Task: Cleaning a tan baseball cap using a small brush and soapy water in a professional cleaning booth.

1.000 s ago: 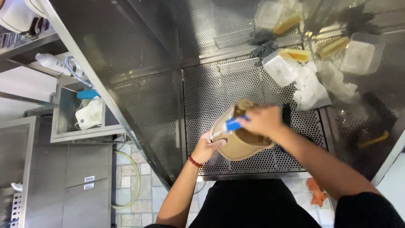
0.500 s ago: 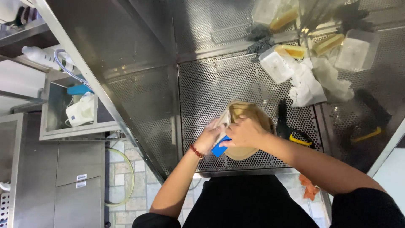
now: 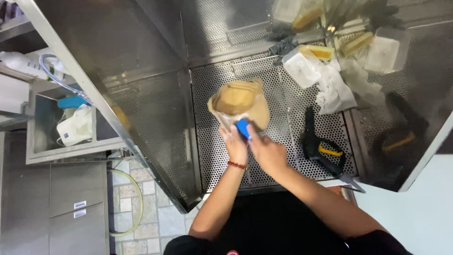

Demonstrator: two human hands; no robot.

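1. Against the picture half a second ago: both hands sit nearer the person, at the near edge of the tan, rounded bowl-like vessel, which now lies uncovered on the perforated steel sink surface. Before, the hands lay over its top.
2. The small blue block-shaped scrubber has shifted from the vessel's near-left side to its near rim, between the two hands.
3. Right hand: fingers curled around the blue scrubber, pressing it against the vessel's near rim.
4. Left hand: fingers closed on the near-left rim of the vessel, steadying it; a red bead bracelet circles the wrist.
5. Right of the hands, apart from them: black spray gun with yellow trigger, lying on the sink surface.
6. Far right: white rectangular plastic containers, yellow sponges and a crumpled white cloth.
7. Far left, outside the sink: a white jug in a steel compartment.
8. Nothing lies between the hands and the vessel.
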